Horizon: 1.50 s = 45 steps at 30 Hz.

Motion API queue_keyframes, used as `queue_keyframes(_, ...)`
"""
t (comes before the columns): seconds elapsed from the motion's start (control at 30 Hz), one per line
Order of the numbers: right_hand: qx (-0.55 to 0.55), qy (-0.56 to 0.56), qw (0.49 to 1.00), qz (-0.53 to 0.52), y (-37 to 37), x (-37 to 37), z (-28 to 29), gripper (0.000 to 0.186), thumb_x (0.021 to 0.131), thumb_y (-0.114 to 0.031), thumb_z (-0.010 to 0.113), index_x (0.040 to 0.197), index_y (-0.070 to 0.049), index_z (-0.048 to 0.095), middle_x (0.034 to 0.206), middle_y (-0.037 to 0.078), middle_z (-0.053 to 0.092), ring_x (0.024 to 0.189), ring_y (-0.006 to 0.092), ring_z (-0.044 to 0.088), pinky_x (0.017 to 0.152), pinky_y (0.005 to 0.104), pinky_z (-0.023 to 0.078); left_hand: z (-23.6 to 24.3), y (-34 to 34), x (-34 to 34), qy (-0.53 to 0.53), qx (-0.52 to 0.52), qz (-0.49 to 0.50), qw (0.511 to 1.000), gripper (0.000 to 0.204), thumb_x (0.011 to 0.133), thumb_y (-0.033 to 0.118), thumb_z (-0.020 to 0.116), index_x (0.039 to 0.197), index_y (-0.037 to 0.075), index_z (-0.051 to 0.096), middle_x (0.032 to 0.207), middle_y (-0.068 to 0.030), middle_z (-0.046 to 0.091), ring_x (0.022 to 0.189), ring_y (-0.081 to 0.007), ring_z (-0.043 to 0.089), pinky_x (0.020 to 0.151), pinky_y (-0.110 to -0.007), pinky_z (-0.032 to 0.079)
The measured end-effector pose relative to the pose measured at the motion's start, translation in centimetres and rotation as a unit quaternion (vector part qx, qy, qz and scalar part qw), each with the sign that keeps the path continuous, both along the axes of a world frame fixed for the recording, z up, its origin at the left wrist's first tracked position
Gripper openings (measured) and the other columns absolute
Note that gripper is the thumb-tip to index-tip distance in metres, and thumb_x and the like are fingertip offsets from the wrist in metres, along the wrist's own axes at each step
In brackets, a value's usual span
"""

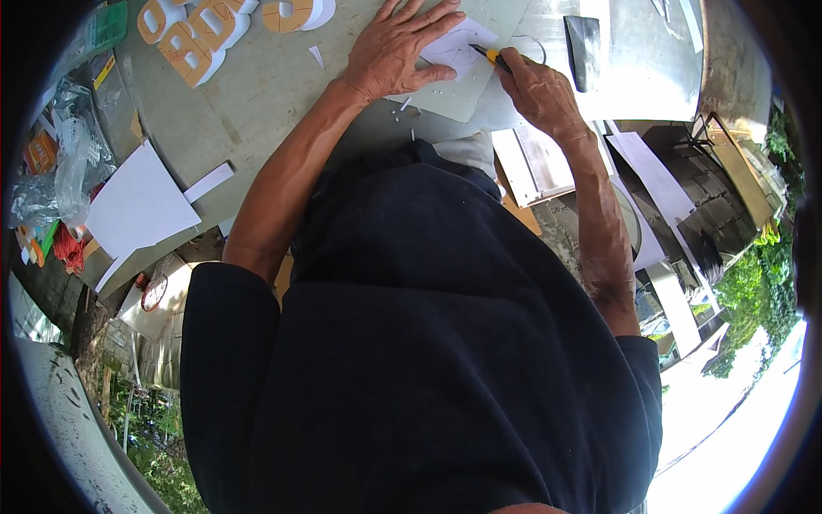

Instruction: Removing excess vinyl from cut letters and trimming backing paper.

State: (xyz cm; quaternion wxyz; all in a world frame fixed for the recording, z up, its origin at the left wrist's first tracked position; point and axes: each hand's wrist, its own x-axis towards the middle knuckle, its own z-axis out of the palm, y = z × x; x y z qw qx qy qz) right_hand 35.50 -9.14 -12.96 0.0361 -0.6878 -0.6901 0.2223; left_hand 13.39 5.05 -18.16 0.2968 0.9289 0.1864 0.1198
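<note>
My left hand [396, 53] lies with its fingers spread, its fingertips and thumb pressing on a small white piece of sheet [459, 56] that has lines drawn on it. In my closed right hand [541, 92] is a yellow and black utility knife [491, 56]. Its tip is at the right part of the white piece; whether the blade has gone into it I cannot tell. Beneath the piece is a pale grey board [462, 101]. Small white offcuts [405, 104] lie near my left wrist.
Several thick letter shapes with orange-tan faces [199, 44] stand at the table's far left. A dark flat piece [583, 54] lies right of my right hand. White sheet [141, 204], plastic bags [73, 171] and red cord [68, 248] are at the left. White strips [655, 176] lean at the right.
</note>
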Motion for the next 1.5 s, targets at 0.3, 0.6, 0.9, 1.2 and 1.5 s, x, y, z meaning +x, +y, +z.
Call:
queue_keyframes(0.3, -0.032, -0.068, 0.997, 0.020, 0.3, -1.4, 0.6, 0.010, 0.100, -0.010, 0.056, 0.105, -0.003, 0.051, 0.076, 0.019, 0.069, 0.064, 0.0350, 0.071, 0.057, 0.0447, 0.055, 0.0, -0.1, 0.0, -0.001, -0.003, 0.001, 1.000, 0.083, 0.081, 0.051, 0.076, 0.147, 0.007, 0.051, 0.160, -0.0133, 0.042, 0.153, -0.0382, 0.025, 0.124, -0.058, 0.018)
queue_keyframes(0.6, -0.064, -0.075, 0.995, 0.028, 1.5, -2.1, 2.1, 0.009, 0.094, -0.003, 0.057, 0.101, -0.002, 0.053, 0.067, 0.018, 0.067, 0.066, 0.0349, 0.072, 0.056, 0.0447, 0.054, 0.3, -0.1, 0.1, -0.009, -0.008, 0.005, 1.000, 0.081, 0.080, 0.046, 0.078, 0.145, 0.006, 0.054, 0.157, -0.0124, 0.046, 0.152, -0.0382, 0.028, 0.123, -0.059, 0.020)
queue_keyframes(0.9, -0.090, -0.070, 0.993, 0.027, 1.8, -2.5, 2.3, 0.013, 0.106, -0.016, 0.046, 0.106, -0.003, 0.046, 0.068, 0.017, 0.067, 0.063, 0.0372, 0.071, 0.058, 0.0487, 0.054, 0.1, -0.2, 0.0, -0.011, 0.003, 0.010, 1.000, 0.080, 0.080, 0.046, 0.079, 0.144, 0.006, 0.054, 0.154, -0.0104, 0.049, 0.151, -0.0381, 0.029, 0.122, -0.059, 0.022)
queue_keyframes(1.2, -0.101, -0.069, 0.992, -0.001, 1.3, -3.1, 2.2, 0.015, 0.106, -0.018, 0.046, 0.106, -0.003, 0.048, 0.068, 0.018, 0.068, 0.062, 0.0382, 0.071, 0.059, 0.0504, 0.055, 0.2, -0.2, 0.0, -0.022, -0.002, 0.017, 1.000, 0.080, 0.078, 0.046, 0.080, 0.142, 0.005, 0.056, 0.152, -0.0110, 0.052, 0.151, -0.0382, 0.031, 0.122, -0.060, 0.024)
queue_keyframes(1.5, -0.163, -0.046, 0.983, -0.070, 1.6, -4.1, 2.4, 0.018, 0.107, -0.020, 0.047, 0.105, -0.002, 0.048, 0.070, 0.023, 0.069, 0.065, 0.0425, 0.071, 0.062, 0.0525, 0.055, -0.1, -0.2, -0.1, -0.029, 0.002, 0.015, 0.999, 0.078, 0.078, 0.046, 0.080, 0.140, 0.005, 0.058, 0.151, -0.0119, 0.054, 0.149, -0.0390, 0.034, 0.121, -0.060, 0.026)
